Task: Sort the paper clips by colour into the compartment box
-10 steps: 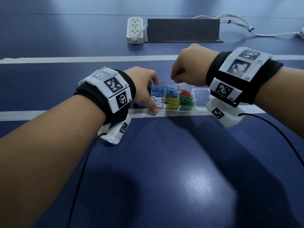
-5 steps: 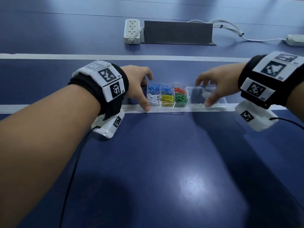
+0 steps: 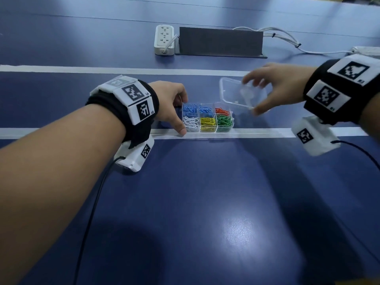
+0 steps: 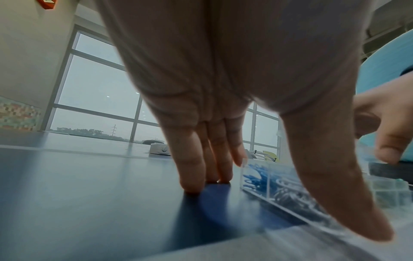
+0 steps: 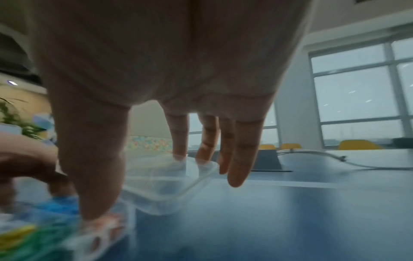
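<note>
The clear compartment box (image 3: 207, 131) sits on a white tape line and holds blue (image 3: 191, 109), red (image 3: 222, 110), white (image 3: 191, 122), yellow (image 3: 207, 122) and green (image 3: 224, 121) paper clips, each colour in its own cell. My left hand (image 3: 179, 115) pinches the box's left end, thumb at the front corner and index finger at the back; in the left wrist view the box (image 4: 257, 176) lies beside the thumb. My right hand (image 3: 253, 95) holds the clear lid (image 3: 236, 93) between thumb and fingers, tilted in the air above the box's right end. In the right wrist view the lid (image 5: 170, 194) is blurred.
A white power strip (image 3: 164, 40), a dark grey block (image 3: 221, 42) and white cables (image 3: 287, 40) lie at the back of the blue table. Two white tape lines (image 3: 82, 131) cross it. Black wrist-camera cords trail toward me on both sides.
My right hand left its place above the box, reached the lid lying on the table to the right, and has lifted it toward the box. The left hand has stayed on the box.
</note>
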Tool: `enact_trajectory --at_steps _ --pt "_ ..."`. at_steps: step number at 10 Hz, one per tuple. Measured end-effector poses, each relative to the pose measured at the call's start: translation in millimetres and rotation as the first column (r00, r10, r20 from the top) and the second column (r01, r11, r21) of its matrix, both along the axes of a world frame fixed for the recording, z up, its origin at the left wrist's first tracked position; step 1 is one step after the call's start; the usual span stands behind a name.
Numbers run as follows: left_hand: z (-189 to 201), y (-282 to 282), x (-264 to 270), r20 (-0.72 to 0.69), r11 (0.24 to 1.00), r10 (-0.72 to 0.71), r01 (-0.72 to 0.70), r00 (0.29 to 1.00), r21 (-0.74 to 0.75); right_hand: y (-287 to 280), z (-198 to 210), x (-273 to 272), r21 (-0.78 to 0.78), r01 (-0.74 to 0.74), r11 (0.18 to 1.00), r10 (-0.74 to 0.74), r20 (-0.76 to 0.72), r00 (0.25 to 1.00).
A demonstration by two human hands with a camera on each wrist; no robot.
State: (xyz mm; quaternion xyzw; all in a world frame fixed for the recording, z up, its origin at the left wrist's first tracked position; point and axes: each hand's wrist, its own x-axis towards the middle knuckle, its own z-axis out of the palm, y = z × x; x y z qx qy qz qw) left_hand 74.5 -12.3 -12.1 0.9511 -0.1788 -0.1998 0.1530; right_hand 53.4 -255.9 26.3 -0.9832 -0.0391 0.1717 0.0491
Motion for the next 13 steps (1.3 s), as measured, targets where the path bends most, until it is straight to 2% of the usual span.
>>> enact_trajectory --at_steps 1,2,3,7,11,12,13 --pt "-0.5 -0.1 -1.3 0.002 1.0 0.004 -0.004 1.0 -0.005 33.8 -5.2 -3.4 0.031 -0.103 0.994 0.104 -0.045 0.994" --pt "-1.2 -0.1 -1.4 -0.002 1.0 0.008 -0.008 1.0 -0.007 54.2 -15.1 -1.0 -0.024 -0.173 0.985 0.172 -0.054 0.984" --pt "-1.9 0.8 -0.7 -0.002 1.0 0.011 -0.011 1.0 -0.005 59.1 -20.6 2.8 -0.041 -0.184 0.982 0.182 -0.048 0.982" --pt "-1.8 1.3 -3.7 -0.018 1.0 -0.002 0.002 1.0 -0.013 57.2 -29.5 0.2 -0.009 -0.172 0.985 0.171 -0.018 0.985" --pt "-3.1 -4.3 -5.3 0.018 0.999 -0.006 0.005 1.0 0.038 50.7 -31.0 -5.0 0.058 -0.153 0.987 0.151 0.027 0.988" --pt "-3.5 -4.0 -5.0 0.029 1.0 -0.009 0.008 1.0 0.024 49.7 -32.8 -5.7 0.057 -0.171 0.984 0.169 0.044 0.985" --pt "-0.1 6.5 -9.2 -0.108 0.991 0.033 -0.047 0.994 -0.129 41.3 -29.0 -14.0 0.174 -0.093 0.98 0.096 -0.009 0.995"
